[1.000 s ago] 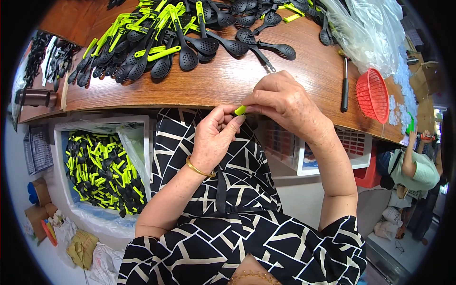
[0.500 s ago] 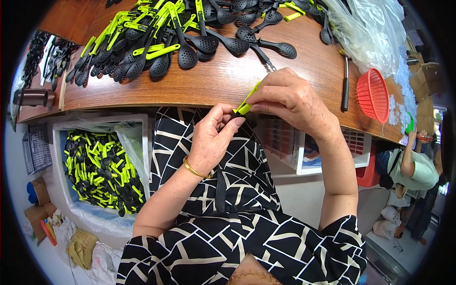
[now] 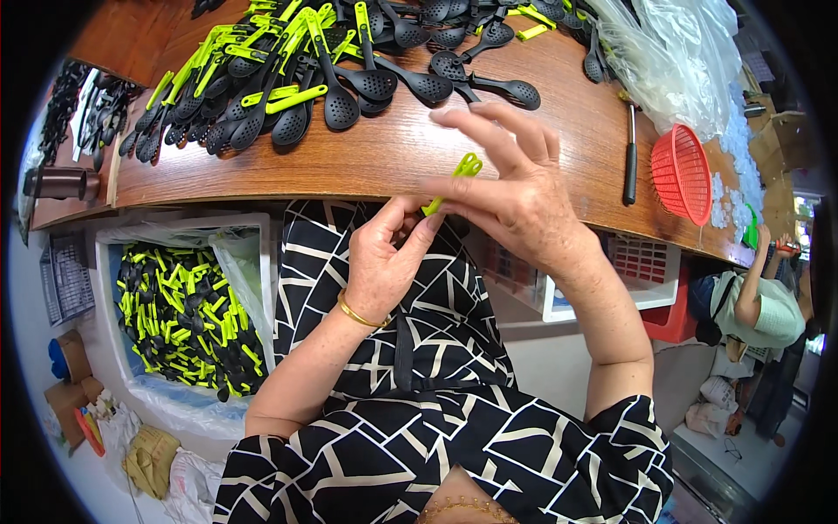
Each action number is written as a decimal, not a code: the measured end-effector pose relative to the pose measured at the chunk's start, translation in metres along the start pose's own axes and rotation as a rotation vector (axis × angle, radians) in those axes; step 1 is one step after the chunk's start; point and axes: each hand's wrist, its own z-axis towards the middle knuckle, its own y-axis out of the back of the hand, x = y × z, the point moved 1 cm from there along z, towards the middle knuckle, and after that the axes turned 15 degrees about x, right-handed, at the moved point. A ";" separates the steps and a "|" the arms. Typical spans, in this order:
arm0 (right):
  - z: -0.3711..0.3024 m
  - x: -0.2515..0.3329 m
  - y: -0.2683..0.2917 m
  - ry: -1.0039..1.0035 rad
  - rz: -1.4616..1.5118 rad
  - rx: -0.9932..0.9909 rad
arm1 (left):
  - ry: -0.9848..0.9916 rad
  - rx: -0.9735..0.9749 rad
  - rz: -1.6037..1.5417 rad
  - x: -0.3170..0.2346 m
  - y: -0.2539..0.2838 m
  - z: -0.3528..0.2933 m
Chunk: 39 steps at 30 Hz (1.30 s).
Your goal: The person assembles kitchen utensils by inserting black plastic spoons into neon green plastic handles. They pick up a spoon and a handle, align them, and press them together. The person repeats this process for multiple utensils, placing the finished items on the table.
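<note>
My left hand [image 3: 384, 249] is closed on the lower end of a lime-green handle [image 3: 467, 166], just off the table's front edge. Its forked, looped top end points up and away from me. The thumb and forefinger of my right hand [image 3: 524, 192] close round the same handle from the right, and its other fingers are raised and spread. Fingers hide the handle's lower part. Beyond my hands lies a heap of black slotted spoons [image 3: 340, 109], many with lime-green handles.
At my left, a white lined box [image 3: 112, 306] holds many green and black pieces. A screwdriver-like black-handled tool [image 3: 630, 166], a red basket [image 3: 683, 175] and clear plastic bags [image 3: 672, 70] lie on the table's right. A white crate [image 3: 611, 301] stands below; a co-worker [image 3: 759, 306] is far right.
My right hand has shifted its grip lower on the handle and lifted its other fingers apart, uncovering the looped end. My left hand has barely moved.
</note>
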 end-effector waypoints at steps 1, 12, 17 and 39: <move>0.000 0.001 -0.001 -0.032 0.086 -0.023 | -0.035 -0.014 0.094 -0.002 0.001 -0.001; 0.000 0.009 -0.051 -0.122 0.777 0.087 | -0.058 0.176 0.557 -0.028 0.042 -0.023; 0.010 -0.032 -0.023 -0.001 0.621 0.040 | 0.089 -0.091 0.637 -0.005 0.105 -0.080; 0.034 -0.017 -0.037 -0.034 0.359 -0.102 | -0.098 -0.054 -0.077 -0.047 0.044 0.042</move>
